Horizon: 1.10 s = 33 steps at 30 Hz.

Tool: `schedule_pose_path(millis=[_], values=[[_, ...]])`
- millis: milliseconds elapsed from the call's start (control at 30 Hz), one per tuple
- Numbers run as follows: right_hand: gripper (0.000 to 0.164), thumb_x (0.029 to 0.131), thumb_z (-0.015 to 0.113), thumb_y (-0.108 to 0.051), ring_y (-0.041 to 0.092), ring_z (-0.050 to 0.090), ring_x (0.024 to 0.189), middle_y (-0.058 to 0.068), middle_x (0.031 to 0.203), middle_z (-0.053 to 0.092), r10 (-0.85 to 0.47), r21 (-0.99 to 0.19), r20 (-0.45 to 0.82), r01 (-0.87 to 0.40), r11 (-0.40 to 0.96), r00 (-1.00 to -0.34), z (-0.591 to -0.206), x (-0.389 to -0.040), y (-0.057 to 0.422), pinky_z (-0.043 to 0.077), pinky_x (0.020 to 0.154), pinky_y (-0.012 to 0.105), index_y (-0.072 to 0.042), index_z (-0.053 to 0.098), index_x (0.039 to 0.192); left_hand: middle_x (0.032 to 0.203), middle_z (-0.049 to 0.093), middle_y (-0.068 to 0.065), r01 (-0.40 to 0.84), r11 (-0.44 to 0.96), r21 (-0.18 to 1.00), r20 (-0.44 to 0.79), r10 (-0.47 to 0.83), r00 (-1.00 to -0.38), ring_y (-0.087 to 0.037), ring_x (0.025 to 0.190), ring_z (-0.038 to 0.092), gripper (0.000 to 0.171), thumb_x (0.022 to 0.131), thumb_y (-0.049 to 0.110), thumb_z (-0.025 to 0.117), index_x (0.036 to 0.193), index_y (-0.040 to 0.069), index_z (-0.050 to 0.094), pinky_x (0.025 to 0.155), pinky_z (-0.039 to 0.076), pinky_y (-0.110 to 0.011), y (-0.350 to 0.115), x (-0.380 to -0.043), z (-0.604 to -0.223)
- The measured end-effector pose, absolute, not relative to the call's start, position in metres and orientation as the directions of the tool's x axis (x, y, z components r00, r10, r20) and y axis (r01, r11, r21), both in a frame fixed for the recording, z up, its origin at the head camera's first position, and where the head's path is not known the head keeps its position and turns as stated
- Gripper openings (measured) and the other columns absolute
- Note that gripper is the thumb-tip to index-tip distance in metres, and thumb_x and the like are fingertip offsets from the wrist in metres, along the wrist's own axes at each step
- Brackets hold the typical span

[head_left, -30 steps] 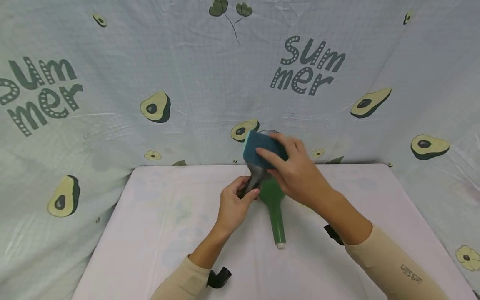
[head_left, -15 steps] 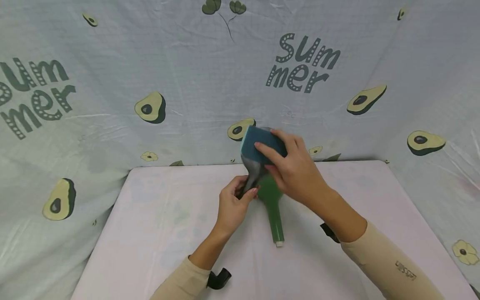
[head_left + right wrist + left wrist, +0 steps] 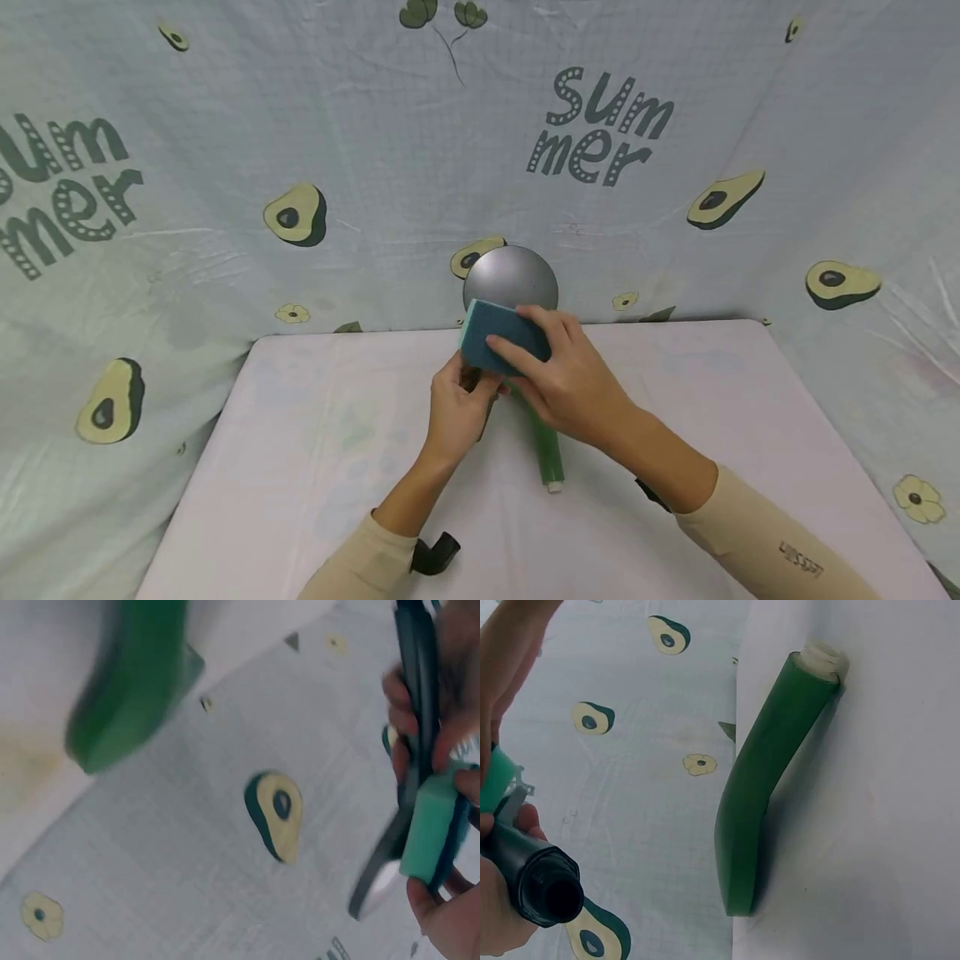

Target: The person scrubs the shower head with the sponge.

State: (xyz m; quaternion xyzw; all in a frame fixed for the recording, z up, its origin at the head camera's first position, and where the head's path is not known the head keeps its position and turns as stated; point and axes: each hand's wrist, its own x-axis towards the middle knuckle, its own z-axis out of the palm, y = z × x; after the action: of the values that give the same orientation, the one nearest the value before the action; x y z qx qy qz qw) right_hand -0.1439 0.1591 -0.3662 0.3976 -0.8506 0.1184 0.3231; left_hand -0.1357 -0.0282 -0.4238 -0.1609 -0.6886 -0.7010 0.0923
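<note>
My left hand [image 3: 453, 412] grips the dark handle of a grey shower head [image 3: 513, 275], whose round head points up and away. In the left wrist view the handle's hollow threaded end [image 3: 555, 894] faces the camera. My right hand [image 3: 581, 375] pinches a sponge [image 3: 504, 340], teal foam with a dark blue side. Its foam lies against the shower head around the top of the handle, close to my left fingers, as the right wrist view shows. A green shower head [image 3: 761, 772] with a pale threaded end lies on the table below both hands.
The table [image 3: 337, 467] has a pale cloth cover. Behind it hangs a printed cloth [image 3: 390, 150] with avocados and lettering. A black elbow-shaped piece [image 3: 435, 554] shows by the left sleeve, and another dark piece [image 3: 651, 493] lies partly hidden beneath the right forearm.
My right hand has slid the sponge down from the round head toward the handle, uncovering the grey disc. My left hand keeps its grip. The view has shifted slightly.
</note>
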Motion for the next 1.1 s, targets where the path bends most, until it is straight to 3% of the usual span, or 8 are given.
schedule_pose_path(millis=[100,200,467,567,733,833,967,1100], values=[[0.063,0.085,0.085,-0.02,0.047,0.052,0.121,0.03,0.144,0.046,-0.592,0.054,0.658,-0.754,0.654,-0.466,-0.375,-0.138,0.159,0.056,0.094,0.058,-0.018,0.059,0.143,0.098,0.07,-0.021,0.36,-0.034,0.932,0.361,0.104,-0.927,-0.024,0.077,0.07,0.021,0.103,0.006,0.063,0.122,-0.002,0.062,0.07,0.06,-0.028,-0.029,-0.135,-0.424],[0.061,0.088,0.083,-0.017,0.049,0.049,0.127,0.03,0.147,0.044,-0.547,-0.006,0.671,-0.741,0.671,-0.501,-0.367,-0.144,0.163,0.053,0.098,0.061,-0.018,0.059,0.143,0.102,0.071,-0.023,0.347,-0.058,0.936,0.351,0.115,-0.929,-0.024,0.078,0.071,0.024,0.103,0.005,0.062,0.125,-0.004,0.06,0.072,0.061,-0.027,-0.03,-0.134,-0.424],[0.055,0.097,0.073,-0.014,0.047,0.039,0.143,0.025,0.157,0.038,-0.357,-0.278,0.609,-0.612,0.741,-0.709,-0.335,-0.179,0.187,0.043,0.11,0.065,-0.015,0.054,0.149,0.101,0.073,-0.022,0.315,-0.054,0.948,0.319,0.113,-0.941,-0.017,0.074,0.071,0.026,0.102,0.001,0.062,0.127,-0.003,0.06,0.073,0.061,-0.024,-0.034,-0.129,-0.424],[0.056,0.096,0.075,-0.014,0.048,0.04,0.141,0.027,0.155,0.038,-0.368,-0.259,0.628,-0.631,0.731,-0.685,-0.343,-0.178,0.186,0.044,0.108,0.065,-0.014,0.055,0.148,0.099,0.073,-0.023,0.31,-0.052,0.949,0.314,0.11,-0.943,-0.017,0.073,0.07,0.025,0.103,0.003,0.061,0.127,-0.003,0.059,0.071,0.06,-0.024,-0.034,-0.129,-0.424],[0.058,0.093,0.079,-0.019,0.051,0.047,0.131,0.035,0.146,0.042,-0.517,-0.059,0.671,-0.734,0.677,-0.531,-0.376,-0.157,0.169,0.051,0.099,0.064,-0.015,0.055,0.145,0.097,0.071,-0.027,0.294,-0.071,0.953,0.299,0.073,-0.951,-0.019,0.07,0.069,0.022,0.105,0.004,0.057,0.125,-0.004,0.057,0.067,0.06,-0.025,-0.034,-0.132,-0.423],[0.059,0.092,0.08,-0.022,0.051,0.049,0.128,0.036,0.143,0.042,-0.568,0.001,0.665,-0.759,0.651,-0.485,-0.393,-0.146,0.161,0.054,0.095,0.062,-0.016,0.053,0.145,0.096,0.068,-0.027,0.288,-0.074,0.955,0.293,0.066,-0.954,-0.015,0.069,0.067,0.019,0.107,0.005,0.053,0.124,-0.004,0.056,0.066,0.059,-0.025,-0.034,-0.133,-0.422],[0.06,0.089,0.082,-0.017,0.05,0.049,0.128,0.035,0.144,0.042,-0.542,-0.025,0.673,-0.748,0.663,-0.503,-0.392,-0.144,0.158,0.053,0.096,0.063,-0.017,0.055,0.143,0.096,0.067,-0.028,0.279,-0.087,0.956,0.286,0.076,-0.955,-0.012,0.068,0.066,0.02,0.107,0.005,0.052,0.125,-0.005,0.055,0.066,0.059,-0.025,-0.034,-0.133,-0.422],[0.059,0.091,0.08,-0.013,0.049,0.047,0.133,0.031,0.149,0.041,-0.467,-0.121,0.668,-0.704,0.7,-0.579,-0.373,-0.155,0.164,0.051,0.101,0.062,-0.017,0.055,0.144,0.094,0.068,-0.029,0.274,-0.105,0.956,0.282,0.071,-0.957,-0.013,0.068,0.066,0.021,0.106,0.004,0.053,0.125,-0.005,0.055,0.066,0.06,-0.024,-0.035,-0.131,-0.422]])
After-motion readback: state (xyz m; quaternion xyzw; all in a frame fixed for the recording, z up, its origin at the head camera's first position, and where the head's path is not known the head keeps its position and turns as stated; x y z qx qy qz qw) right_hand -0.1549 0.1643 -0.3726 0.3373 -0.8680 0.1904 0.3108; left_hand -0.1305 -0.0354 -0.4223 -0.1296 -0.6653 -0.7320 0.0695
